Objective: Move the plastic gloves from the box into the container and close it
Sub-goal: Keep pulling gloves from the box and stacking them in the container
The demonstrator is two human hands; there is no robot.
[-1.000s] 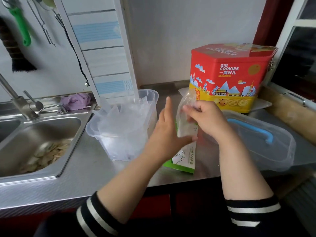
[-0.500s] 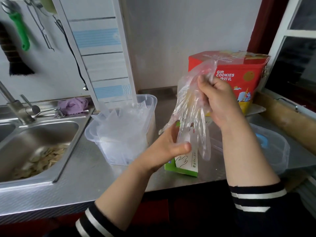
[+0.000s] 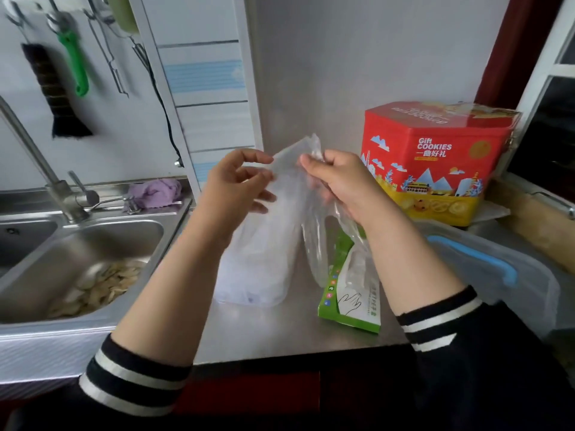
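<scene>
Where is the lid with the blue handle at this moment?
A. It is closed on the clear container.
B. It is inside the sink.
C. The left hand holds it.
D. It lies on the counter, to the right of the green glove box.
D: the lid lies flat on the counter, right of the green glove box, apart from the clear container and from both hands.
</scene>
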